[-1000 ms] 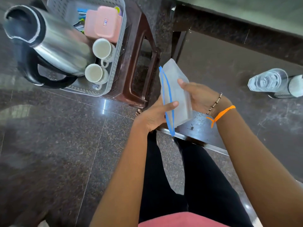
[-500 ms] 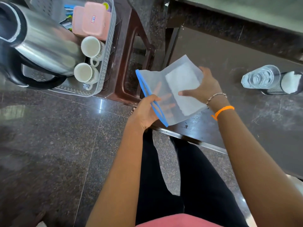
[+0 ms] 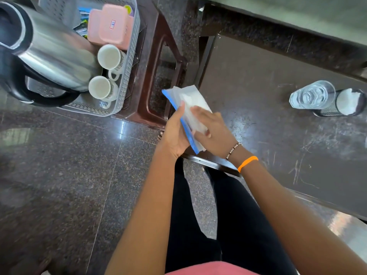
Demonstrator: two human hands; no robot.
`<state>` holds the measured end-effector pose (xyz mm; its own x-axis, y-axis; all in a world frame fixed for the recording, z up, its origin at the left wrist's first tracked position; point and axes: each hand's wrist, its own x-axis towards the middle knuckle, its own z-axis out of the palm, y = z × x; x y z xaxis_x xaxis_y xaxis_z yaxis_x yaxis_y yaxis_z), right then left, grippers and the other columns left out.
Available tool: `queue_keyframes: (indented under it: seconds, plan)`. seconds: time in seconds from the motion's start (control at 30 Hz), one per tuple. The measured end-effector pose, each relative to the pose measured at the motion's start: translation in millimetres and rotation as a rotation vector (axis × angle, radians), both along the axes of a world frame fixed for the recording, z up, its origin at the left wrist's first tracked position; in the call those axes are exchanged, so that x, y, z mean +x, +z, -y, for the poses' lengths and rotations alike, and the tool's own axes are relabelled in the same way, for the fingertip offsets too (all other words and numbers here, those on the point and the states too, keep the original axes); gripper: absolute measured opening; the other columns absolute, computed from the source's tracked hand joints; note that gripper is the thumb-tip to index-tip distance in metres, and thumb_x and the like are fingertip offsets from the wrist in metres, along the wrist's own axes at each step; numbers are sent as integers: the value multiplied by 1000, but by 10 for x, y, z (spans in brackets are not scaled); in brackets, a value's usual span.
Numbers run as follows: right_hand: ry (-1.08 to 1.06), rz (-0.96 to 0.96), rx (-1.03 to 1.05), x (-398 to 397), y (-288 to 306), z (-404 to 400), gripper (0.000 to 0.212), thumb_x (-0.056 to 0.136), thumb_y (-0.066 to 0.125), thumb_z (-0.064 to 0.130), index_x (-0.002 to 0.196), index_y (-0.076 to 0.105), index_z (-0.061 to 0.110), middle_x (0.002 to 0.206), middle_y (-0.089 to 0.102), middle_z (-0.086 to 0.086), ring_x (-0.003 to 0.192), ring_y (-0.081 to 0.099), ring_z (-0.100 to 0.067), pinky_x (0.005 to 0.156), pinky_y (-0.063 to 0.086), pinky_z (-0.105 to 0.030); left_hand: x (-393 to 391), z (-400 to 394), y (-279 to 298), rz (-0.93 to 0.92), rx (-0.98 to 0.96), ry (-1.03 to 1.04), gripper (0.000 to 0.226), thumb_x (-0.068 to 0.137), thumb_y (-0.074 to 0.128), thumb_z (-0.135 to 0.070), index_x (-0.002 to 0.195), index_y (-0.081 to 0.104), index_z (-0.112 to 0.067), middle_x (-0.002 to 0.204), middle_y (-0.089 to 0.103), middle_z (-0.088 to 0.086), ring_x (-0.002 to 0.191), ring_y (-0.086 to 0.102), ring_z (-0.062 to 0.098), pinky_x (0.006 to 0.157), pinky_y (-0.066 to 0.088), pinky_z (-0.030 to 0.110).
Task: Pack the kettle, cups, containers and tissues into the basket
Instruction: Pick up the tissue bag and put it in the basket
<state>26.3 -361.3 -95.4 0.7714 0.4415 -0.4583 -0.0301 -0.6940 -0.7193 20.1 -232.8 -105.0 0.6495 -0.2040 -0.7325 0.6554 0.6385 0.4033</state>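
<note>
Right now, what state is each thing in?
Kettle: in basket, tilted.
Two cups: in basket, upright, empty.
Pink container: in basket, lid on.
Tissue pouch: held between left hand and right hand.
Glass: on table, upright.

I count one kettle [image 3: 51,54], two cups [image 3: 109,56] [image 3: 99,87], two pink containers [image 3: 111,23], one tissue packet [image 3: 193,108], one basket [image 3: 129,62], one glass [image 3: 311,94].

A clear glass [image 3: 312,94] stands touching a black mesh holder [image 3: 337,108] on the dark table [image 3: 278,135].
</note>
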Motion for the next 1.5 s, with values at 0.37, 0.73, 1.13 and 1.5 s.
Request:
queue_keyframes:
  seconds: [0.37, 0.73, 1.13, 1.5]
  plan:
    - [-1148, -770, 566, -39, 37, -251, 36, 80, 69, 15, 112, 54, 24, 107, 62, 3, 99, 60, -16, 77, 56, -31, -8, -230, -56, -27, 19, 231, 32, 96, 42, -32, 118, 55, -13, 106, 71, 8, 97, 68, 25, 82, 57, 41]
    - [-971, -568, 475, 264, 82, -753, 39, 89, 42, -11, 124, 45, 8, 97, 58, -1, 90, 58, -22, 67, 57, -34, 413, -1130, 107, -33, 218, 376, 41, 101, 29, -30, 132, 44, -9, 130, 55, 14, 108, 59, 25, 93, 49, 40]
    - [-981, -95, 511, 1865, 68, -2018, 35, 83, 51, -11, 79, 39, 22, 68, 44, -2, 61, 46, -12, 47, 46, -20, 856, -1818, 165, -28, 479, 110, 29, 99, 33, -19, 86, 59, -20, 81, 61, -2, 76, 60, 12, 80, 44, 23]
    - [-417, 219, -48, 2600, -177, -2740, 26, 83, 52, -1, 92, 69, 16, 115, 53, 0, 108, 55, -19, 100, 39, -22, 1141, -2069, 121, -48, 561, -76, 19, 93, 41, -12, 101, 57, -14, 86, 61, -2, 83, 58, 16, 82, 42, 24]
